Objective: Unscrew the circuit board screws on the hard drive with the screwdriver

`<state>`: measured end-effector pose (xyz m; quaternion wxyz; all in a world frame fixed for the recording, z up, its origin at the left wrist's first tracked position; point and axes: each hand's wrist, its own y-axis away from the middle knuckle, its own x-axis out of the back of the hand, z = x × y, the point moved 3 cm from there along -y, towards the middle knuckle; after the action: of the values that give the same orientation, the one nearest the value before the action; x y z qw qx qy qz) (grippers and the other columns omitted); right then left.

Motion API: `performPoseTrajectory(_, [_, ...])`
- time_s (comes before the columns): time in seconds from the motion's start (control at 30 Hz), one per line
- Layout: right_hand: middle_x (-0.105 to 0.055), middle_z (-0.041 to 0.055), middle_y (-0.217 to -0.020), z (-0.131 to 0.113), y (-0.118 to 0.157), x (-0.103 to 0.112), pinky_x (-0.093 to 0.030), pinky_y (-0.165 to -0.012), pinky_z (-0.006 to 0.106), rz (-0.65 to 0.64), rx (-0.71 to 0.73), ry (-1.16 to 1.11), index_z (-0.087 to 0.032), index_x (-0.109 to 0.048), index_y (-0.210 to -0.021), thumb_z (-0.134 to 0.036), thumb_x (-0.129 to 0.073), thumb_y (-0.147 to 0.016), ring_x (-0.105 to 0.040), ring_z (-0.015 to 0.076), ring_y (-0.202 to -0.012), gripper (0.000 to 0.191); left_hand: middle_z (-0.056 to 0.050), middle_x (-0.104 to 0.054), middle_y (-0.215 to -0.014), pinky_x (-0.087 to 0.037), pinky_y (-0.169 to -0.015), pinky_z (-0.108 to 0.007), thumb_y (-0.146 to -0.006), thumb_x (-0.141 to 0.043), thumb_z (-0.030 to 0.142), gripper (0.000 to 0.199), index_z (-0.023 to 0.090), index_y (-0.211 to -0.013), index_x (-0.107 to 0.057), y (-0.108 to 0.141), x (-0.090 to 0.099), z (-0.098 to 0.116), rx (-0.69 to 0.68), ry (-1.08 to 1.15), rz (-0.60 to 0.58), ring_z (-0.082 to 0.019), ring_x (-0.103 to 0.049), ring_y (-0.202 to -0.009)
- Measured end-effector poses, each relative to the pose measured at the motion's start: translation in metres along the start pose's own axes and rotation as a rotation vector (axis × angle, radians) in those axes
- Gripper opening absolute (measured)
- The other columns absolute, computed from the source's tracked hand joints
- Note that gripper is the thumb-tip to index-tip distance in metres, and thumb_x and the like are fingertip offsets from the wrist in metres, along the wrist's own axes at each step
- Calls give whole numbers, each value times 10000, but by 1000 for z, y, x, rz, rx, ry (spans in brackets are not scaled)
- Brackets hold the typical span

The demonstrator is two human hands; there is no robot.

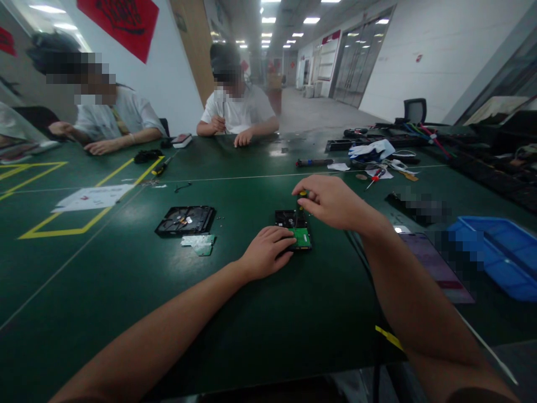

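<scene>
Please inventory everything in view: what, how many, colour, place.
Table: one, dark green, centre
Hard drive: one, black with green board, table centre
Upright screwdriver: one, yellow and dark, over drive
Drive casing: one, black, left of centre
Loose board: one, pale green, by casing
Paper sheet: one, white, left
Tape outlines: several, yellow, left
Lying screwdriver: one, yellow-black, far left
Red-handled screwdriver: one, far right
Cloth: white-blue, far right
Tray: one, blue, right
Flat panel: one, purplish, beside tray
Cables and parts: uncountable, mostly black, far right
People: three, pale tops, opposite and left edge
Left hand: one, on drive
Right hand: one, grip on upright screwdriver
</scene>
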<state>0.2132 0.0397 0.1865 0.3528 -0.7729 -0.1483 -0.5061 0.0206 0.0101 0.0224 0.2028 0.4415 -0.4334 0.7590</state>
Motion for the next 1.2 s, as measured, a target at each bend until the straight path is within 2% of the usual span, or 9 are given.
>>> performPoseTrajectory(0.13, [-777,91,-1051,-1,-1,0,-471,-834,348,11,8,-5,-186,-787,-1044,-261,-678,-981,-679,222,-892,146,-108,-688,-1421,-498,-1167,-548,-1053,-621,337,350,221,-1379,-672,0,1,1,-3,-1,2,-306,-622,-1359])
performPoseTrajectory(0.23, [-800,90,-1050,0,-2,2,-480,-861,351,7,-3,-8,-189,-797,-1025,-192,-660,-965,-706,230,-918,151,-110,-690,-1416,-497,-1170,-546,-1049,-627,337,357,229,-1386,-671,0,0,0,0,-2,4,-307,-622,-1360])
performPoseTrajectory(0.4, [-819,74,-1128,0,0,3,-483,-903,345,-21,-6,-23,-201,-788,-1117,-97,-587,-936,-730,235,-996,290,-111,-692,-1403,-501,-1165,-556,-1049,-620,344,357,235,-1384,-675,0,1,0,5,7,2,-306,-626,-1352])
performPoseTrajectory(0.53, [-805,87,-1071,1,0,2,-464,-811,347,-7,-58,18,-184,-747,-1067,-218,-667,-963,-693,222,-854,136,-112,-685,-1414,-501,-1161,-562,-1047,-622,336,361,239,-1390,-672,0,2,1,7,15,2,-310,-620,-1357])
performPoseTrajectory(0.7, [-772,83,-997,1,-2,2,-434,-767,344,13,-80,68,-189,-724,-1007,-342,-737,-964,-644,216,-793,159,-105,-690,-1398,-504,-1154,-559,-1051,-616,339,363,254,-1399,-669,0,2,1,9,21,-1,-308,-620,-1357])
performPoseTrajectory(0.83, [-772,96,-1031,1,-1,4,-457,-831,359,7,-48,65,-185,-766,-1032,-246,-688,-965,-656,223,-825,120,-105,-685,-1409,-497,-1165,-560,-1047,-621,340,366,251,-1399,-668,0,1,0,8,19,-8,-308,-618,-1361])
performPoseTrajectory(0.97, [-787,104,-1118,0,0,2,-470,-841,345,3,-11,8,-158,-774,-1148,-150,-621,-941,-673,215,-859,257,-110,-684,-1415,-495,-1165,-563,-1048,-623,336,364,241,-1397,-666,0,1,0,8,16,-6,-308,-615,-1364])
performPoseTrajectory(1.2, [-784,97,-1030,-1,-3,0,-478,-858,362,19,-25,35,-195,-790,-1007,-257,-640,-995,-676,240,-923,163,-107,-684,-1421,-495,-1169,-547,-1057,-613,343,358,231,-1394,-666,0,0,0,1,9,0,-305,-615,-1365])
